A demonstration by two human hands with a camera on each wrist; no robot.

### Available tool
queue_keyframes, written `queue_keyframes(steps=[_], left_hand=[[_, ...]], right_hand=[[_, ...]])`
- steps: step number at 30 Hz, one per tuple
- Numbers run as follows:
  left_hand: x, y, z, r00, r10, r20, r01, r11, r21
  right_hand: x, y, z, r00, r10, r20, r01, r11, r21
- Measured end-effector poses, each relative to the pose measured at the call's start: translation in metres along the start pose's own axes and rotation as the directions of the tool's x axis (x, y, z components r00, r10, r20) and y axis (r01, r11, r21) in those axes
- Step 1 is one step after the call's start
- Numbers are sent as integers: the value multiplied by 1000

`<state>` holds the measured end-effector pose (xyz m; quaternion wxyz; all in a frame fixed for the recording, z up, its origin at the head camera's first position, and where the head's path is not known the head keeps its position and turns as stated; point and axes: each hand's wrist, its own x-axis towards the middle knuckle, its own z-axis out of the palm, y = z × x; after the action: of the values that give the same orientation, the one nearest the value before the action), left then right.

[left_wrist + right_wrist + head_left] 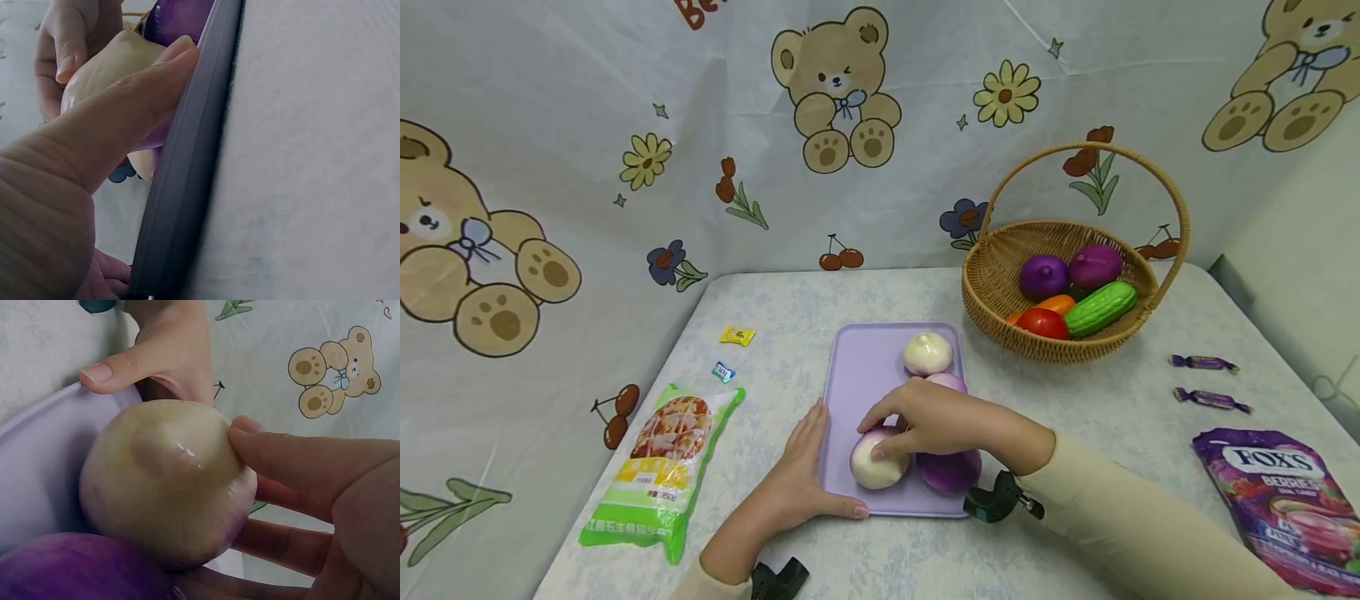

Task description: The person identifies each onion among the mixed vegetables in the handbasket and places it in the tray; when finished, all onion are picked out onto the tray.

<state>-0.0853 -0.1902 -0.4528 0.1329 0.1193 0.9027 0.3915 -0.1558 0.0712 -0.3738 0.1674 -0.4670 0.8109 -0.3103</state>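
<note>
Between the wrapped candies and the lilac tray I see passable counter; nearer, the left hand narrows that lane. Right of the tray, the right sleeve bars the near side, the basket the far. Room beneath the right hand is hard to judge.

My head view comes through bright and evenly lit, with soft shadows on the pale blue-white mottled worktop and a stretched look toward the sides. I cannot tell where the light source sits. Both wrist views reach me dimmer and greyer. In the right one, small glare spots mark the glossy round white-and-purple onion, and shade dulls the flat lilac tray. My left one looks soft.
</note>
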Motion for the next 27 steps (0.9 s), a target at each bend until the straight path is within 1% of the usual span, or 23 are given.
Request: queue_keyframes(steps=[5, 14, 20, 27], left_hand=[[0, 0, -1, 1000, -9, 8, 9, 1000, 4], [0, 0, -1, 1000, 12, -2, -12, 1000, 2], [0, 1, -1, 1000, 21, 0, -21, 1000, 0], [-1, 1, -1, 1000, 15, -2, -15, 1000, -2]], right_hand=[[2, 1, 0, 1000, 7, 10, -7, 1000, -19], [5, 4, 2, 999, 3, -43, -4, 1000, -19], [4, 4, 1, 998, 37, -53, -38, 999, -16], [1, 2, -4, 997, 33, -67, -35, 999, -25]])
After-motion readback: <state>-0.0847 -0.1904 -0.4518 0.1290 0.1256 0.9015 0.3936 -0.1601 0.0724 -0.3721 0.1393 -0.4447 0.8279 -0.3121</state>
